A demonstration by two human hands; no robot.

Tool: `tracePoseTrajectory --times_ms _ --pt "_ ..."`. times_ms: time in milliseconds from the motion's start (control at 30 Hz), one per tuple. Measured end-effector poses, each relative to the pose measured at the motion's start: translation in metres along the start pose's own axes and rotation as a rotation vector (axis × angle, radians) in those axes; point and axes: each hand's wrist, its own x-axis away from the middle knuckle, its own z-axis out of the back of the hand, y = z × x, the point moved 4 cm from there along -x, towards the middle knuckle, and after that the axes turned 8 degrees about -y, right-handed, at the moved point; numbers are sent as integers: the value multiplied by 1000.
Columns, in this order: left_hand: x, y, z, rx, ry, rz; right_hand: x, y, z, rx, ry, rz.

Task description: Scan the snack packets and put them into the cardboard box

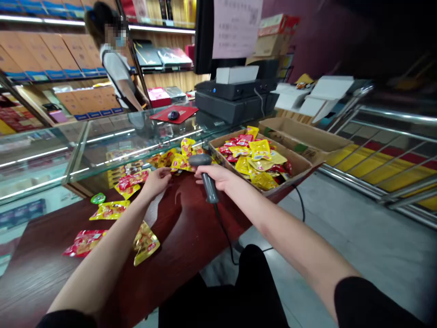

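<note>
Wrapping round a barcode scanner point(209, 187), the right hand point(218, 176) closes above the shop's dark red counter point(191, 218), head aimed left; left hand point(156, 182), grip unclear.

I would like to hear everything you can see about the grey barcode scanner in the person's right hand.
The dark grey plastic handheld barcode scanner is pistol-shaped, with a wider head on top of a long grip. The right hand wraps around its upper grip, and it is held tilted above the dark red counter. The head points up and left, and a thin black cable leaves the bottom of the grip and hangs downward.
</note>
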Motion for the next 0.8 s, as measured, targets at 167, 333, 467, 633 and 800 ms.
tracePoseTrajectory --times_ms 167,333,467,633,800 --pt "47 -1 35 -343 -88 -60 8 26 -42 -23 -210 -133" --pt "131 -9 61 -753 -126 41 24 64 -78 -10 -386 -259" --pt "181 -26 57 -815 -101 63 28 91 -101 -4 -432 -346" --pt "201 -34 30 -674 -164 -96 36 103 -114 -109 -472 -341" --pt "193 -16 2 -517 -236 -241 56 90 -82 -232 -412 -300"
